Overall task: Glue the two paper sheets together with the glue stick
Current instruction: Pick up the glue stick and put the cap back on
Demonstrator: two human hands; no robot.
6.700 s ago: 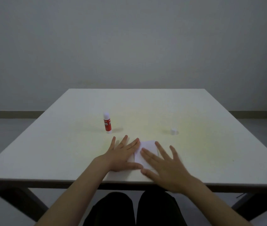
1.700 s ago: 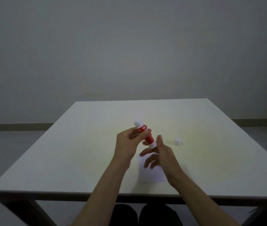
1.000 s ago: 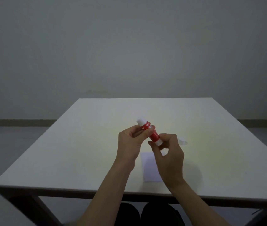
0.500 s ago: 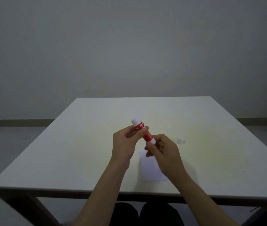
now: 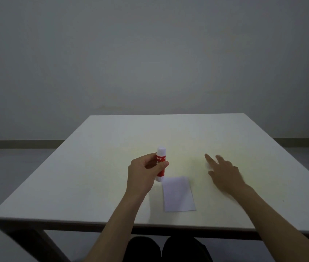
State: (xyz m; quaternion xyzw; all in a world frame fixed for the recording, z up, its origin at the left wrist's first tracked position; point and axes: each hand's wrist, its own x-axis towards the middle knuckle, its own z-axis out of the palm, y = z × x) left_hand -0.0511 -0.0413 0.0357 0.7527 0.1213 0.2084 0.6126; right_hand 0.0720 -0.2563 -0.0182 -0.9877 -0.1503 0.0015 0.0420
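My left hand (image 5: 143, 173) grips the red glue stick (image 5: 160, 164) around its middle and holds it upright just above the table, white ends showing at top and bottom. The white paper (image 5: 178, 194) lies flat near the table's front edge, just right of that hand; it looks like a single rectangle, and I cannot tell two sheets apart. My right hand (image 5: 224, 174) is stretched out to the right of the paper, low over the table, fingers spread and motion-blurred. A pale blur by its fingertips may be the small white cap; it is not clear.
The white table (image 5: 93, 186) spreads wide on all sides, its front edge close to my body. Behind it are a plain grey wall and a grey floor. My dark-clothed knees (image 5: 166, 248) show under the front edge.
My right hand has let go of the glue stick's lower end and swung right, toward where the cap lay. My left hand has turned the stick upright and lowered it slightly.
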